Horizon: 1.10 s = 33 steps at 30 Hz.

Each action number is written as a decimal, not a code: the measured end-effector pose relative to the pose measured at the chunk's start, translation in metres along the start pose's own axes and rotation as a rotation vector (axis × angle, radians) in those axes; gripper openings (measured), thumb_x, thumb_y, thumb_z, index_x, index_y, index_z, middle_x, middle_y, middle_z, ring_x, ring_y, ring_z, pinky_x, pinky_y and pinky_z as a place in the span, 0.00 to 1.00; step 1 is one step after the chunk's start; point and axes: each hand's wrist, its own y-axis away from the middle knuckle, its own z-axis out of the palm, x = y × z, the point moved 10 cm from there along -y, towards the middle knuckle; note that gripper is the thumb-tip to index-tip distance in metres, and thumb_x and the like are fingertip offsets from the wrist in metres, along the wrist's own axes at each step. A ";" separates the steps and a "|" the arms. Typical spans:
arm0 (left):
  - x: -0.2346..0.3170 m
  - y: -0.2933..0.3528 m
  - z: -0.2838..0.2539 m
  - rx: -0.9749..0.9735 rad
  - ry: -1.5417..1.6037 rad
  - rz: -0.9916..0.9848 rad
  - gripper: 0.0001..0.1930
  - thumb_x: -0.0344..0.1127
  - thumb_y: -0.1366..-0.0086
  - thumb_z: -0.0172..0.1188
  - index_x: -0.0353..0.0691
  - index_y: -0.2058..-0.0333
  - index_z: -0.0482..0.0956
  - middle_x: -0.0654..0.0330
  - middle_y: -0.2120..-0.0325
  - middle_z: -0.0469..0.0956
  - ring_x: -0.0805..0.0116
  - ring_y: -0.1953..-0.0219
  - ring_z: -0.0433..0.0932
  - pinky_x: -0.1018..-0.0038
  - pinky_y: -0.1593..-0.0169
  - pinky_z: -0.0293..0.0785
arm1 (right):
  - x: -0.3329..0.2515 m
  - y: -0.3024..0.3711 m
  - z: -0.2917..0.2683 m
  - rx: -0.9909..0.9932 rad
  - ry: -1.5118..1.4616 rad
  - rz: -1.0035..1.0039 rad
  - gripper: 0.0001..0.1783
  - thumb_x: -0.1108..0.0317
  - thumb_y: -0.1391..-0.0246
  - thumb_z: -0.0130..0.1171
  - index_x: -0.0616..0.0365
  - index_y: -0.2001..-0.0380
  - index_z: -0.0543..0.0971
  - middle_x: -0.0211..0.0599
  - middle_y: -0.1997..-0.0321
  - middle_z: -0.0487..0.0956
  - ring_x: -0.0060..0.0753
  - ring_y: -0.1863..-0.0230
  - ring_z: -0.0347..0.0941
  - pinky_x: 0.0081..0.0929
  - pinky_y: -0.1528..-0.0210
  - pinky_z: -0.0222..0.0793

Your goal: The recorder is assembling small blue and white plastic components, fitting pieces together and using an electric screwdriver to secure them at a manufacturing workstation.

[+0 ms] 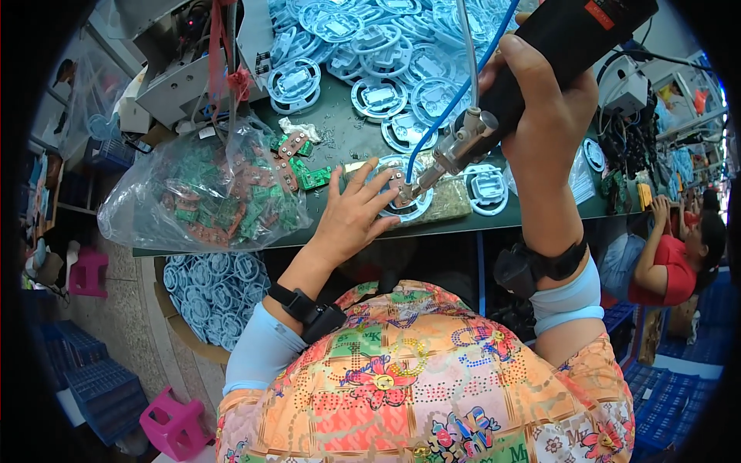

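Note:
My right hand point(546, 116) is wrapped round a thick black power screwdriver point(571, 35), which slants down to the left. Its metal nose point(448, 154) comes down onto a light blue round plastic part point(423, 207) near the table's front edge. A small brownish board point(398, 185) with holes sits in that part, right at the tool's tip. With fingers and thumb on the part's left side, my left hand point(347, 220) holds it against a worn block point(451, 204). A clear hose point(468, 54) and a blue tube point(463, 89) run to the screwdriver's nose.
Light blue parts point(378, 96) are heaped at the back; another part point(488, 189) lies right of the block. A clear bag point(208, 185) of green and brown boards lies left, beside a grey machine point(185, 85). Below stands a box of parts point(216, 293). A person point(668, 262) works at right.

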 end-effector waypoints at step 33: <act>-0.029 -0.052 0.009 -0.142 0.193 -0.342 0.30 0.34 0.46 0.68 0.46 0.43 0.74 0.55 0.55 0.73 0.51 0.47 0.70 0.59 0.46 0.68 | 0.076 0.167 0.008 -0.730 0.976 -0.260 0.32 0.79 0.60 0.61 0.60 0.45 0.74 0.43 0.48 0.73 0.47 0.46 0.69 0.43 0.44 0.61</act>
